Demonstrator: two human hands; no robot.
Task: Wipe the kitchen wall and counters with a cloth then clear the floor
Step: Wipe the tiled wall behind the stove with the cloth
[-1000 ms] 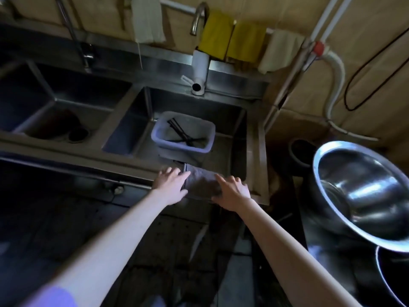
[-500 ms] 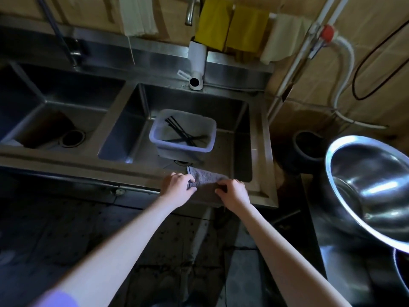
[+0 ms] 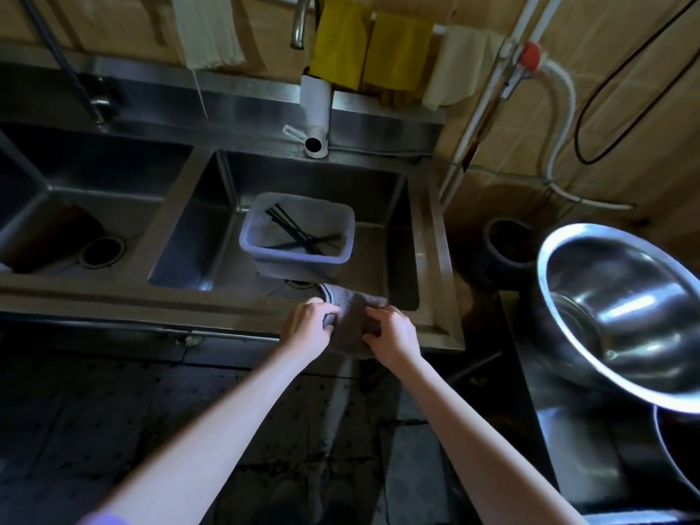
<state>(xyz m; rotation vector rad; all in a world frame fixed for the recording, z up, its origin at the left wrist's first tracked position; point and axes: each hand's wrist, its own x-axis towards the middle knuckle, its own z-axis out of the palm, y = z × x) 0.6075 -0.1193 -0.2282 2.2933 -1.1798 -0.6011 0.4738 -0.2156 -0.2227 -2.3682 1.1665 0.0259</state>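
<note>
- The grey folded terry cloth (image 3: 354, 323) is draped over the front rim of the stainless-steel sink (image 3: 227, 301).
- It is pinched by the curled fingers of the left hand (image 3: 307, 327) and the right hand (image 3: 392, 337).
- If one pinch is loosened, the cloth could slip into the basin or onto the floor.

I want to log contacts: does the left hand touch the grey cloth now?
Touching. The head view shows the left hand with its fingers curled onto the left edge of the grey cloth on the sink's front rim.
</note>
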